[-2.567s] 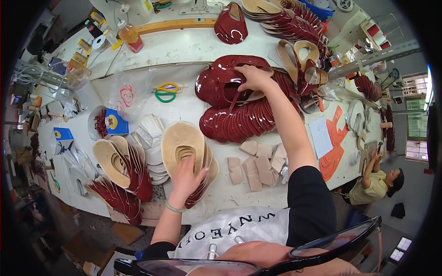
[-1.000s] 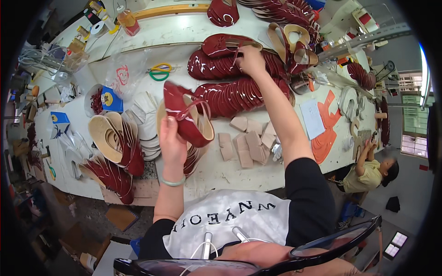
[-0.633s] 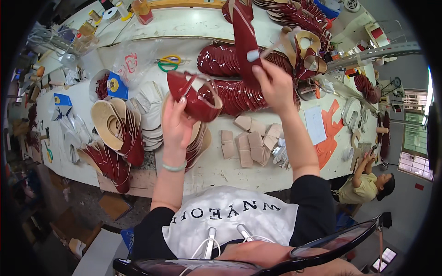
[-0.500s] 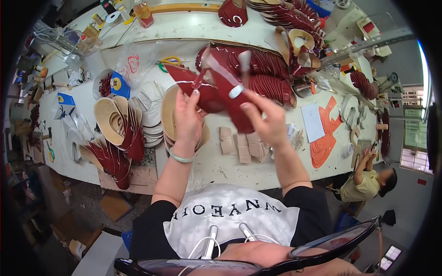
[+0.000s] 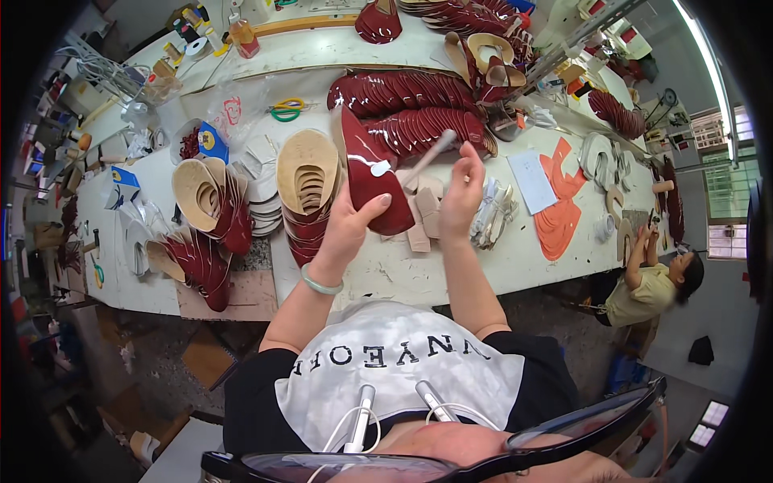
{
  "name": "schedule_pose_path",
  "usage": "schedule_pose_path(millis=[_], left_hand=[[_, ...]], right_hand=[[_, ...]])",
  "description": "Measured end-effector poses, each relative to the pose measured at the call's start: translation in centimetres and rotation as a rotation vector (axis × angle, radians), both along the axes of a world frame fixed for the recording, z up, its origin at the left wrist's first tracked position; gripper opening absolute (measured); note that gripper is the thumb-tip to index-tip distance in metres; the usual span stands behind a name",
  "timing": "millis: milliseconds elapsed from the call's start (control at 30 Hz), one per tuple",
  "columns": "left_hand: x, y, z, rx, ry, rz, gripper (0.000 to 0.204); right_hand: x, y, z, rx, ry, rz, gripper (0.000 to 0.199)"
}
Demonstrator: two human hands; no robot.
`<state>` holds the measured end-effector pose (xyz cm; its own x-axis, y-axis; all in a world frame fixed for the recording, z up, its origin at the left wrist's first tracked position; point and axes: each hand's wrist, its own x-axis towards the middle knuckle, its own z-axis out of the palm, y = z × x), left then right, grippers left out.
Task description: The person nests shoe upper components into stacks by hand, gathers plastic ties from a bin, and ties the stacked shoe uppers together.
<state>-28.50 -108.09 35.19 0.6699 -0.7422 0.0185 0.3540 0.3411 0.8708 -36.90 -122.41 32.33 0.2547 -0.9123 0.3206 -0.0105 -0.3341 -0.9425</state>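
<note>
My left hand [image 5: 352, 221] holds a glossy dark red shoe upper [image 5: 372, 173] upright over the white workbench [image 5: 451, 258]; a small white tab shows on its face. My right hand [image 5: 461, 189] is just to its right and pinches a thin pale strip [image 5: 429, 157] that slants up toward the upper. Under my left hand lies a stack of tan insoles on red pieces [image 5: 304, 181]. Fanned rows of red uppers [image 5: 407, 109] lie beyond both hands. Beige flat pieces [image 5: 419, 217] sit on the bench between my wrists.
More insole stacks [image 5: 209, 205] and red pieces [image 5: 197, 262] lie at left. Green-handled scissors [image 5: 283, 109], orange cut shapes [image 5: 560, 201], a white sheet [image 5: 534, 181] and bottles [image 5: 241, 36] are on the bench. Another person [image 5: 648, 278] sits at the right end.
My left hand lifted a red upper off the insole stack. My right hand left the far red rows, came in beside it and now pinches a pale strip.
</note>
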Motion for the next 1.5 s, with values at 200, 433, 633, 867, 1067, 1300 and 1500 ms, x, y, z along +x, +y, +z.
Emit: schedule_pose_path(millis=[200,433,633,867,1067,1300,1500], left_hand=[[0.5,2.0,0.1,0.045,0.323,-0.353,0.041],[1.3,1.6,0.1,0.19,0.156,-0.363,0.041],[2.0,-0.2,-1.1,0.255,0.08,-0.428,0.043],[3.6,-2.6,-2.2,0.118,0.359,-0.339,0.039],[6.0,-2.6,-3.2,-0.084,0.488,-0.068,0.041],[7.5,-2.8,-4.6,-0.217,0.837,-0.045,0.037],[5.5,-4.2,-6.0,-0.678,1.297,-0.232,0.036]], right_hand=[[-2.5,-1.2,2.9,0.965,-0.326,0.822,0.043],[-2.5,-0.8,5.3,0.376,0.221,0.911,0.017],[-1.1,-2.0,3.1,0.138,0.39,0.796,0.022],[4.0,-14.1,-1.7,0.389,0.301,0.662,0.016],[12.8,-28.9,-8.0,-0.176,1.081,-0.101,0.058],[12.2,-29.6,-5.4,-0.628,0.555,-0.116,0.029],[4.0,-13.7,2.2,-0.618,0.114,0.307,0.032]])
